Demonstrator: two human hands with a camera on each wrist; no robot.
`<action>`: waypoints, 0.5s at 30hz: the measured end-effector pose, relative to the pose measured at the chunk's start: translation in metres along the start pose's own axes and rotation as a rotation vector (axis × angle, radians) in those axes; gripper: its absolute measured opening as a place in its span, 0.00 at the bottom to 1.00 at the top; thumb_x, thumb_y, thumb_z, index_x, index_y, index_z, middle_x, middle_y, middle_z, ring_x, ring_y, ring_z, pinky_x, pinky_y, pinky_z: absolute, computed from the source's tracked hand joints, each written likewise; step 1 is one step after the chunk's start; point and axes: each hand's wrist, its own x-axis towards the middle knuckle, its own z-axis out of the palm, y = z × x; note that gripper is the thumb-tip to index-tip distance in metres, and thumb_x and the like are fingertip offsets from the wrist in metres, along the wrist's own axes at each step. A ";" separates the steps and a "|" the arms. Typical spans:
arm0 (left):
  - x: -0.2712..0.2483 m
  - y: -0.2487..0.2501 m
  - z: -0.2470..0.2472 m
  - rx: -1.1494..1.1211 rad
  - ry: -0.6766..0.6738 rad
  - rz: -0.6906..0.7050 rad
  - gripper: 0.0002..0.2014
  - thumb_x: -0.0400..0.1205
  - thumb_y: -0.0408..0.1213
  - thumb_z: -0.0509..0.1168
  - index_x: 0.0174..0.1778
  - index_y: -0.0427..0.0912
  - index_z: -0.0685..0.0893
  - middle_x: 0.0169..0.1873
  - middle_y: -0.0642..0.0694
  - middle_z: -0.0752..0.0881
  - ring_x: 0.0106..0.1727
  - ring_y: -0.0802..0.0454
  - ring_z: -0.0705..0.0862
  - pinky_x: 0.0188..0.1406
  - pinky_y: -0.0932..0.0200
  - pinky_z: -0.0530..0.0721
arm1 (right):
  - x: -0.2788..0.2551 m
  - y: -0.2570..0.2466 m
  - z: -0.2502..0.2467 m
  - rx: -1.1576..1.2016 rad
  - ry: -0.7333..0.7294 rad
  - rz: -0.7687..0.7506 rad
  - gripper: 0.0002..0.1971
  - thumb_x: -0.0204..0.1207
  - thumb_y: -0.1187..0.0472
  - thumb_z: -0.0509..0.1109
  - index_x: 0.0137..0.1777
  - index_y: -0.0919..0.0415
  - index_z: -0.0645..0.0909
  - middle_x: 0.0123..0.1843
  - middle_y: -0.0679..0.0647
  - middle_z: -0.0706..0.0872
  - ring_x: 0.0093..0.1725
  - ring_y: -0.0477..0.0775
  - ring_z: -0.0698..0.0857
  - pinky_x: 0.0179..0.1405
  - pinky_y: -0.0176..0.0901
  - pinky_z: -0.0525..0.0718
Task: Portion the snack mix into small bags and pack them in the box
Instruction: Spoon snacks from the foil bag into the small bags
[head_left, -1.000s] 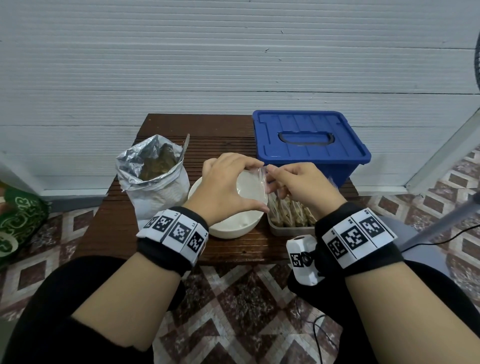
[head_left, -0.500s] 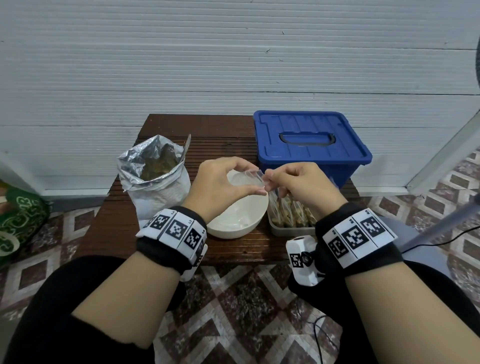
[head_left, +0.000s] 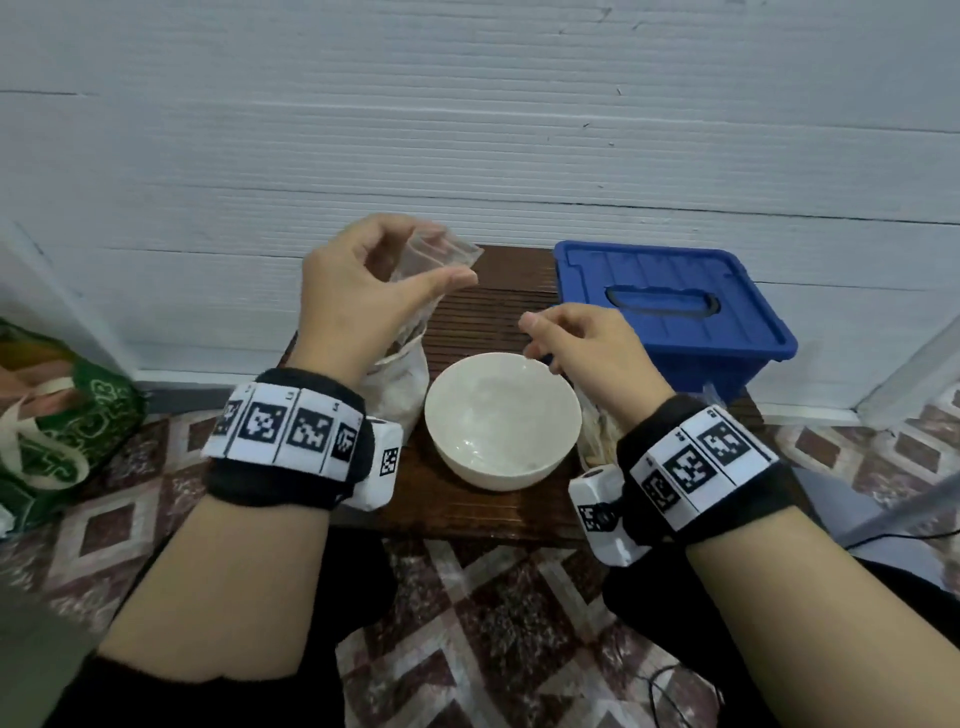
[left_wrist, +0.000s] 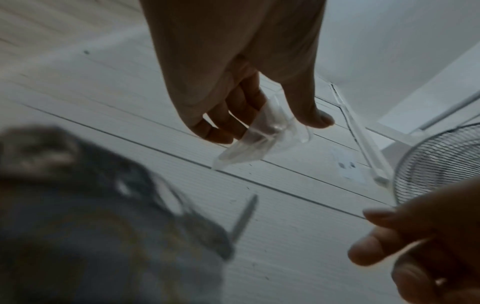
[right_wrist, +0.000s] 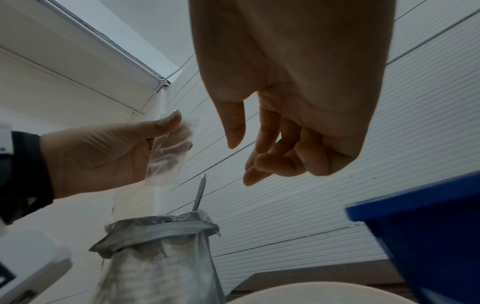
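My left hand (head_left: 363, 291) pinches the empty small bag (head_left: 436, 254) open at upper centre while my right hand (head_left: 582, 343) hangs loosely curled, empty; I reckon that thin film could collapse shut or slip before filling.

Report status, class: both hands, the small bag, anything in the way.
Left hand pinches empty small bag, mouth open. Right hand loosely curled, holds nothing. Blue box lid shut.
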 end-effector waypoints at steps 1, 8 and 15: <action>0.004 -0.001 -0.010 -0.001 0.025 -0.006 0.21 0.60 0.50 0.81 0.48 0.53 0.87 0.45 0.56 0.90 0.48 0.61 0.88 0.49 0.69 0.84 | 0.005 -0.006 0.007 0.001 -0.003 -0.016 0.11 0.79 0.47 0.68 0.49 0.53 0.86 0.39 0.45 0.89 0.36 0.37 0.81 0.48 0.38 0.80; 0.013 -0.026 -0.063 -0.043 0.110 -0.126 0.19 0.59 0.46 0.80 0.44 0.50 0.86 0.44 0.54 0.90 0.46 0.63 0.89 0.45 0.70 0.84 | 0.037 -0.035 0.057 -0.060 -0.023 -0.061 0.26 0.74 0.41 0.71 0.62 0.61 0.85 0.58 0.50 0.87 0.60 0.46 0.83 0.58 0.38 0.78; 0.009 -0.054 -0.073 -0.021 -0.115 -0.327 0.21 0.58 0.46 0.81 0.46 0.45 0.89 0.44 0.51 0.92 0.50 0.57 0.90 0.49 0.65 0.86 | 0.043 -0.037 0.087 -0.281 0.072 -0.217 0.17 0.81 0.54 0.65 0.35 0.64 0.83 0.29 0.50 0.80 0.37 0.51 0.79 0.38 0.41 0.71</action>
